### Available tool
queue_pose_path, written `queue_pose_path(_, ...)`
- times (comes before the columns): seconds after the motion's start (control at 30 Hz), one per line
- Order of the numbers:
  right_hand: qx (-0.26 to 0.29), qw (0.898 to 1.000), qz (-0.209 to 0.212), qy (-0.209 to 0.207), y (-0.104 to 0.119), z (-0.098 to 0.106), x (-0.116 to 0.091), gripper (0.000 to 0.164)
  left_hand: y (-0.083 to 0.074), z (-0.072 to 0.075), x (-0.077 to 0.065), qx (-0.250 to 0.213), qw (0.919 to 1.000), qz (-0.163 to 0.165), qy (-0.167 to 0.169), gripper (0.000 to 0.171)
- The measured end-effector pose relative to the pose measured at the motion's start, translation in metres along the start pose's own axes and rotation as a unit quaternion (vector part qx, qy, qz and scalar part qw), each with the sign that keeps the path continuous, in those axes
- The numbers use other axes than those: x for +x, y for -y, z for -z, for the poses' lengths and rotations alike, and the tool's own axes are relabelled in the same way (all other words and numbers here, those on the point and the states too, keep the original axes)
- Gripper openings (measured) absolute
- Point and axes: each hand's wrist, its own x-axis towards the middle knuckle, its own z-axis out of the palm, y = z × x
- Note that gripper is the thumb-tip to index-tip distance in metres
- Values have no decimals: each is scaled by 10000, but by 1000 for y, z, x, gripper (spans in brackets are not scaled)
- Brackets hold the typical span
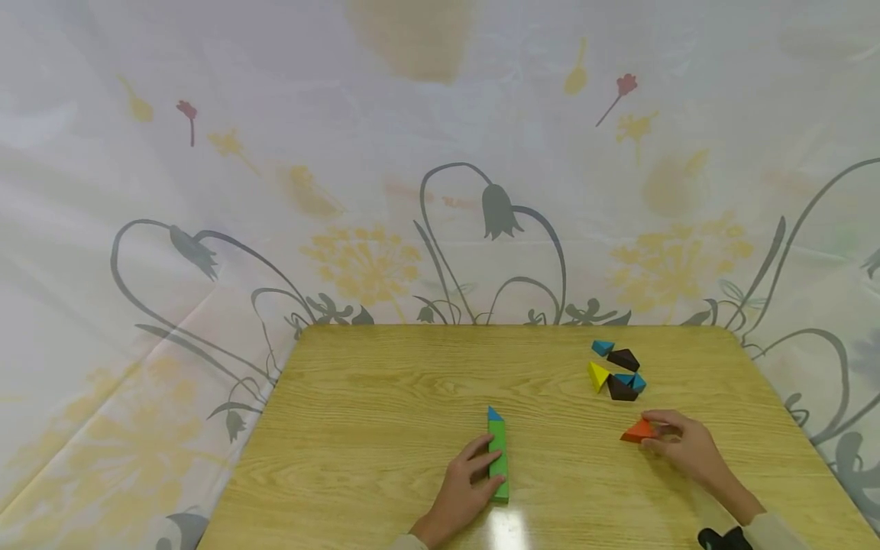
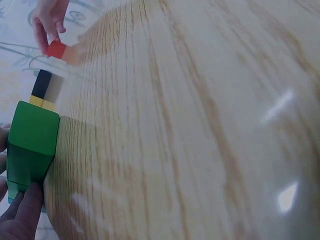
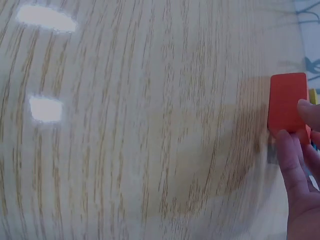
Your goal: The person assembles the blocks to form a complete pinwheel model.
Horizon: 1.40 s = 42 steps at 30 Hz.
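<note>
A long green block (image 1: 498, 470) lies on the table with a small blue triangular block (image 1: 493, 414) at its far end. My left hand (image 1: 464, 485) holds the green block from the left, fingertips over its top and thumb near its close end. To the right, my right hand (image 1: 687, 447) pinches a red triangular block (image 1: 635, 432) between thumb and fingers. In the right wrist view, a flat rectangular face of the red block (image 3: 288, 102) shows beside the fingertips. The left wrist view shows the end of the green block (image 2: 34, 132) close up.
Beyond the red block lies a loose group: a yellow block (image 1: 597, 376), dark brown blocks (image 1: 624, 359) and small blue blocks (image 1: 603, 347). The wooden table (image 1: 357, 428) ends at a flower-printed curtain (image 1: 371, 153). A black object (image 1: 723, 538) is near the right sleeve.
</note>
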Motion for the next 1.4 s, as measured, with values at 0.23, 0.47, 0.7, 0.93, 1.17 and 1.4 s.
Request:
queue_pose_path(0.23, 234, 9996, -115, 68, -1, -5, -2, 43, -1, 0, -1, -76, 9999, 63, 29, 42)
queue_pose_path(0.47, 240, 9996, 21, -142, -2, -14, -5, 39, -1, 0, 0, -27, 10000, 26, 11, 41)
queue_pose_path(0.7, 81, 9988, 341, -348, 1, -20, -6, 31, 0, 0, 1, -42, 10000, 0, -62, 40)
queue_pose_path(0.93, 39, 9991, 191, -379, 5, -26, -9, 31, 1, 0, 0, 25, 10000, -25, -87, 39)
queue_pose_path(1.17, -66, 9960, 496, -739, 7, -31, -8, 30, 0, 0, 1, -31, 9999, 38, -123, 39)
queue_pose_path(1.4, 112, 9946, 649, -800, 10, -38, -6, 28, -1, 0, 0, -121, 9998, 63, -122, 40)
